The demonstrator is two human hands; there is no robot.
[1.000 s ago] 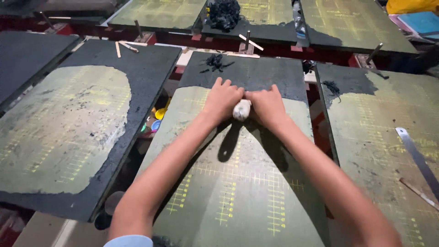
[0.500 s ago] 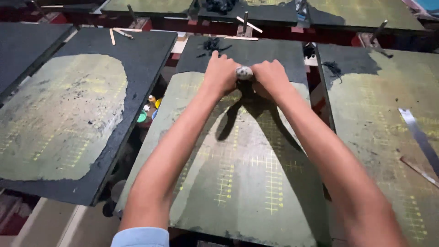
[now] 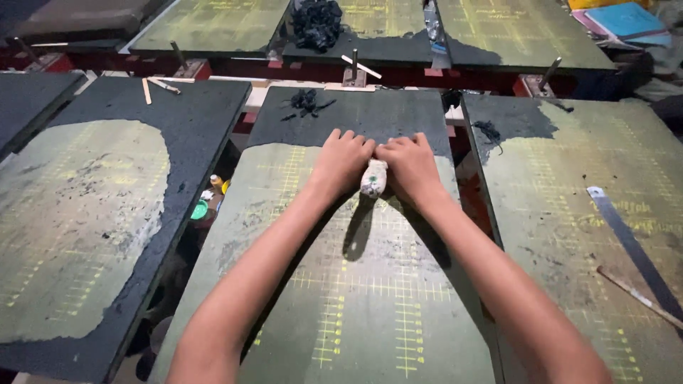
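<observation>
Both my hands press together on a tool with a pale, paint-stained handle [image 3: 373, 178]. My left hand [image 3: 341, 161] and my right hand [image 3: 408, 165] grip it side by side, fingers curled forward over its hidden working end. The tool rests on the middle green board [image 3: 370, 299], which carries yellow grid marks. My hands sit right at the edge where the board's scraped green area meets a rough black coating [image 3: 356, 114] at its far end. Small black scrapings [image 3: 306, 102] lie on that coating beyond my fingers.
A similar board [image 3: 78, 213] lies to the left, green in the middle with a black border. On the right board [image 3: 590, 199] rest a long metal ruler [image 3: 633, 249] and a thin wooden stick [image 3: 637, 295]. Further boards and a black heap [image 3: 316, 21] stand at the back. Small coloured items [image 3: 206, 203] sit in the gap between boards.
My hands pushed the tool toward the far end of the board half a second ago and have now drawn it back slightly. The grip is unchanged.
</observation>
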